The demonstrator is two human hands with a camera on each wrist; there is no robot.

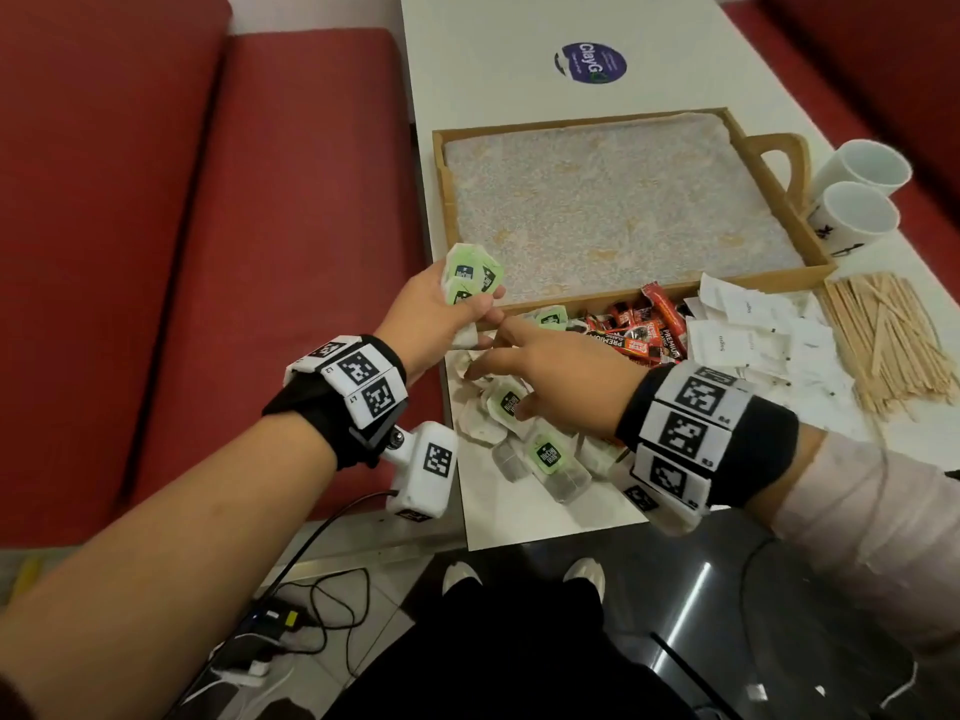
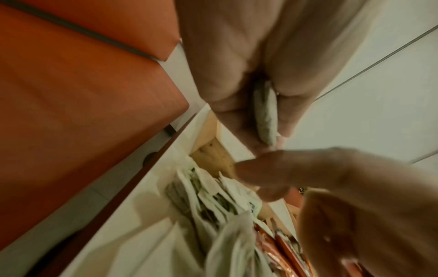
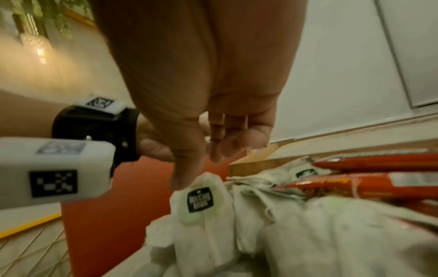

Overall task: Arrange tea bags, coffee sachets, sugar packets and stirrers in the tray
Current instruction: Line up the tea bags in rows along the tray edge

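My left hand (image 1: 480, 298) grips a small stack of green-tagged tea bags (image 1: 470, 272) over the near left corner of the wooden tray (image 1: 571, 122); in the left wrist view the stack (image 2: 266, 114) is pinched between its fingers. The right hand (image 1: 493, 356) reaches over the loose tea bag pile (image 1: 524, 433) with relaxed fingers, holding nothing. In the right wrist view the thumb tip touches a tagged tea bag (image 3: 200, 200). Red coffee sachets (image 1: 634, 330), white sugar packets (image 1: 753, 340) and wooden stirrers (image 1: 893, 340) lie along the tray's near side.
The tray's speckled liner (image 1: 623, 200) holds nothing. Two white cups (image 1: 857, 194) stand right of the tray handle. The narrow white table (image 1: 493, 54) has red sofa cushions (image 1: 208, 226) on its left. Cables lie on the floor (image 1: 311, 605).
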